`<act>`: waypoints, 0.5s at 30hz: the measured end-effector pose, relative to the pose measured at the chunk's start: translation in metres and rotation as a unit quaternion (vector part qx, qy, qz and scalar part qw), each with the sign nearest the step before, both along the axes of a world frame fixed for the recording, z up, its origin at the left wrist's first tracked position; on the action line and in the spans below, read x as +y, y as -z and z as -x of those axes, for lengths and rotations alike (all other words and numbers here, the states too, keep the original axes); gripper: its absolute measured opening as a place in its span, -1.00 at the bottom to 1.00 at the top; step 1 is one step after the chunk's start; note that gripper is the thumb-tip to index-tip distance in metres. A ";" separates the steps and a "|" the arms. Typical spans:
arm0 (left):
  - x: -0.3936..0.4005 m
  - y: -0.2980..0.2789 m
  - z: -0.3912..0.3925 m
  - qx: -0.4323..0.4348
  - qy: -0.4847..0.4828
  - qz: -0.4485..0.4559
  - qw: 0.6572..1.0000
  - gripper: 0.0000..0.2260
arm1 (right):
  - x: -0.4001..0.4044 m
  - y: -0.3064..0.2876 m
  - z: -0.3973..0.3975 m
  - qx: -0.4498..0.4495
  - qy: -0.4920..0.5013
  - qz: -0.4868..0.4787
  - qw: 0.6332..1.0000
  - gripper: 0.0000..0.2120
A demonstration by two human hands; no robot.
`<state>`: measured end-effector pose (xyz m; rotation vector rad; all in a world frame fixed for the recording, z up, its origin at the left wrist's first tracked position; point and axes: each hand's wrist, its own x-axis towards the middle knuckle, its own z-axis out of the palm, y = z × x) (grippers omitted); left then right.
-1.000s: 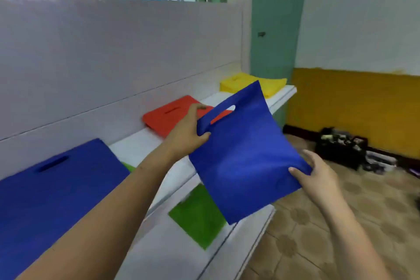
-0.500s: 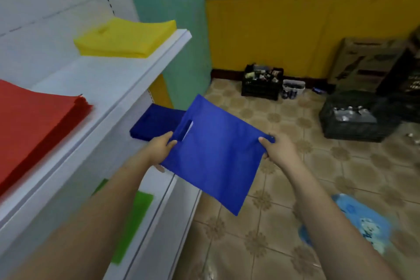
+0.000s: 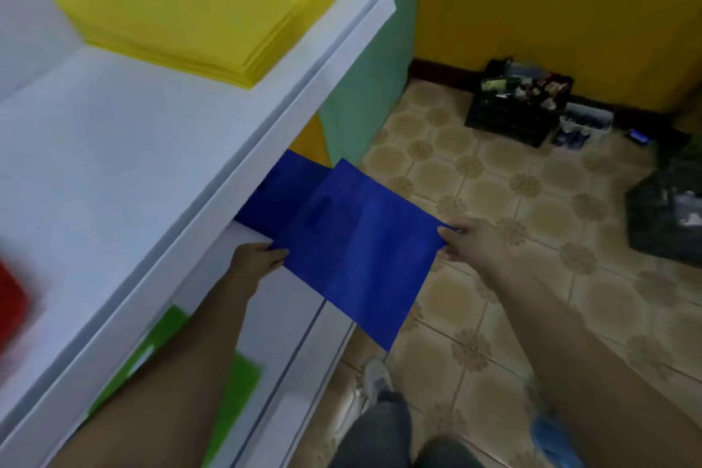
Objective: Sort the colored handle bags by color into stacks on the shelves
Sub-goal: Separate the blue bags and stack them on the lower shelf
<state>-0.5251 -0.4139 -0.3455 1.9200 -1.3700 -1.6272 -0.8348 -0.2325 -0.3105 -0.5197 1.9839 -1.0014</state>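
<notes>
A person's left hand (image 3: 255,258) and right hand (image 3: 469,242) pinch opposite edges of a blue handle bag (image 3: 353,239), held flat just right of the blue stack (image 3: 279,198) on the lower shelf (image 3: 281,300), with the left hand nearer the stack.

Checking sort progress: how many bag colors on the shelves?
4: yellow stack upper far; red stack upper near; blue stack lower far; green bags lower near. More may be hidden.

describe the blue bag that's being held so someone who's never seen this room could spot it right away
Find the white upper shelf carrying the yellow stack; just below its front edge, a stack of blue bags lies on the lower shelf. The held blue bag partly overlaps that stack and juts out over the tiled floor, gripped at its corners by the left hand and right hand.
</notes>
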 end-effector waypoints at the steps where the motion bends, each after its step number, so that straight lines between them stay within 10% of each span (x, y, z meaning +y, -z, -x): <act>1: -0.011 0.004 0.002 0.009 -0.037 -0.004 0.999 -0.71 | -0.017 0.004 0.007 -0.005 -0.010 -0.005 1.000 -0.82; 15: -0.131 0.090 0.033 -0.028 -0.296 0.033 0.954 -0.87 | -0.229 0.118 0.067 0.031 -0.184 -0.042 0.981 -0.84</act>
